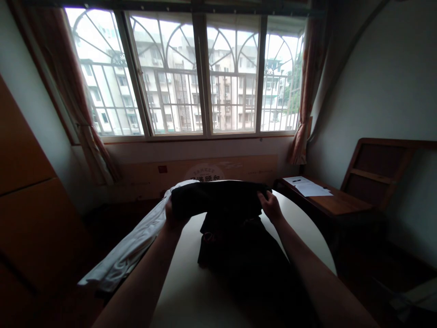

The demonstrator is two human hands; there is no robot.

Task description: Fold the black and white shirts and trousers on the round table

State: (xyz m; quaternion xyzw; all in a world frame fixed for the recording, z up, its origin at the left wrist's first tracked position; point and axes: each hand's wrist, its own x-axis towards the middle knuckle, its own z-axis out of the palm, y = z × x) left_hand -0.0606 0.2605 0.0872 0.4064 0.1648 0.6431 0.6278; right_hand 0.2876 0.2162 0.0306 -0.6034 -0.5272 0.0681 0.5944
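Observation:
A black garment is stretched sideways over a white round table, held up at both ends. My left hand is closed around its left end, with the fingers partly hidden behind the dark cloth. At the right end, my right hand grips the edge between thumb and fingers. Below, more black cloth lies on the table and runs toward me; whether it belongs to the same garment I cannot tell. A crumpled white garment lies along the table's left side, close to my left hand, and hangs past the edge.
Right of the table stands a wooden bench with white papers and a pen on it. A wide box with printed lettering is behind the table, under the barred window. An orange-brown cabinet is at the left.

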